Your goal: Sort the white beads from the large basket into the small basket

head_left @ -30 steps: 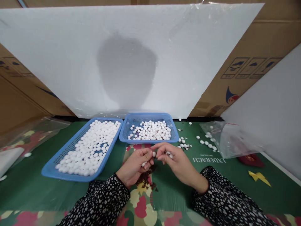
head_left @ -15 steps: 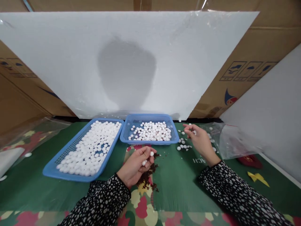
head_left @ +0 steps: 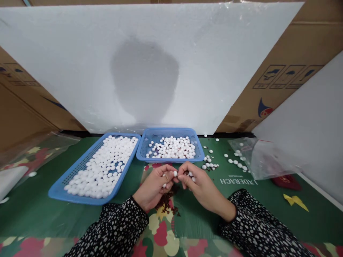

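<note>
Between the fingertips of my left hand [head_left: 157, 186] is a small white ball [head_left: 175, 174], and another white ball shows in its curled fingers. My right hand [head_left: 199, 184] meets it there, thumb and forefinger pinched close to the ball, with a few more white balls tucked in its palm. Below the hands lies a heap of dark brown crumbs [head_left: 167, 203]. Just beyond them stands a blue perforated basket [head_left: 142, 157] partly filled with white balls. A longer blue basket [head_left: 60, 189] to the left holds many more.
Loose white balls [head_left: 208, 165] lie right of the far basket, with others near a clear plastic bag [head_left: 259, 160]. A red object [head_left: 286, 182] and a yellow scrap [head_left: 295, 201] sit at the right. A white foam board [head_left: 203, 71] leans upright behind, against cardboard [head_left: 281, 53].
My right hand has come from the loose balls at the right to the fingertips of my left hand, bringing white balls in its palm. The left hand stays nearly in place.
</note>
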The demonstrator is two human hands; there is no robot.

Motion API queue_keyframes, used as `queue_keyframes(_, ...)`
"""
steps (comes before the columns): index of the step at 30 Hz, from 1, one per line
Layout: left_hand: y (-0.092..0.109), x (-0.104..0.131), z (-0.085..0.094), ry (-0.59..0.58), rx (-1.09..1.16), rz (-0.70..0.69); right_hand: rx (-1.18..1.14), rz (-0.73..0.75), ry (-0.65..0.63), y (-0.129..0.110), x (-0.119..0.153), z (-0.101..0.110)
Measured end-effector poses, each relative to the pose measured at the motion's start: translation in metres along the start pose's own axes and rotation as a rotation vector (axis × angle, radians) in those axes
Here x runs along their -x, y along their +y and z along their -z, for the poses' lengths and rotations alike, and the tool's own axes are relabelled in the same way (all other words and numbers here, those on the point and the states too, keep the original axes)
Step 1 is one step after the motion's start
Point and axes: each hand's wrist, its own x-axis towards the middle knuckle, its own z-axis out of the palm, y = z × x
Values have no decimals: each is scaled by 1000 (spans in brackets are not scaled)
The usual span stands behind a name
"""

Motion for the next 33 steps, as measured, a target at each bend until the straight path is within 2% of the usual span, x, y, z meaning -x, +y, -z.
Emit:
queue_keyframes(5,-1,0,-1,23,-10,-8,30,22,60,-2,1,-6)
queue_keyframes(15,-1,1,-5,24,44,-26,178,214,133,4,3,-12)
queue_keyframes(22,-3,2,-7,20,23,-63,186,219,165,7,4,-17)
queue_keyframes(28,-4,4,-5,59,-77,-105,113,152,179,10,4,-19)
queue_keyframes(30,-3,4,-3,63,-96,-114,106,157,156,8,5,-18)
queue_keyframes(33,-1,4,-4,52,-112,-101,152,236,42,5,3,-14)
